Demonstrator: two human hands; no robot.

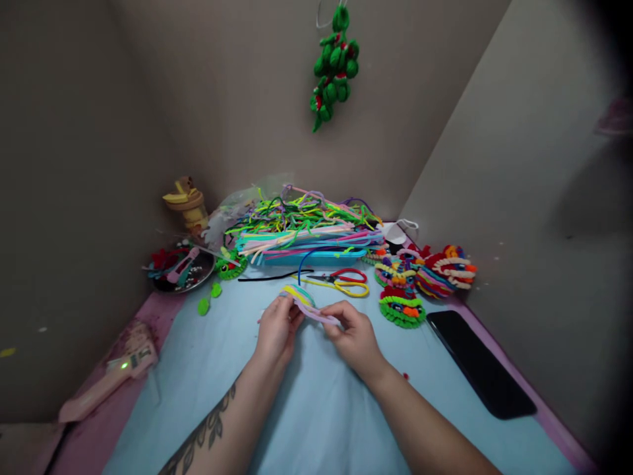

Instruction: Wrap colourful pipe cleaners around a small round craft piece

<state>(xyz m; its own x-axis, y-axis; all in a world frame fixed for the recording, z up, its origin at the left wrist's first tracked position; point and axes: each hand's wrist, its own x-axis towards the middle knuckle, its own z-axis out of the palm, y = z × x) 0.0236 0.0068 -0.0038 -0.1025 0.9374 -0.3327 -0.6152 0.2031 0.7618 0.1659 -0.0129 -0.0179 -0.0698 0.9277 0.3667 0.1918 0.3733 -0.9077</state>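
Between my two hands is a small piece of bent pipe cleaners [302, 297] in yellow, teal and lilac. My left hand [277, 328] pinches its left side. The fingers of my right hand [353, 335] are closed on the lilac pipe cleaner [324, 317] at its right end. A dark blue strand [299, 269] rises above the piece; whether it is joined to it I cannot tell. Just beyond my hands lie scissors [350, 283] with red and yellow handles, and a black pipe cleaner [270, 276].
A blue tray [316, 258] heaped with pipe cleaners stands at the back. Finished fuzzy figures [402, 307] and a black phone [479, 363] lie on the right. To the left are a metal bowl [205, 277] and a pink glue gun [111, 379]. A green ornament [336, 66] hangs above.
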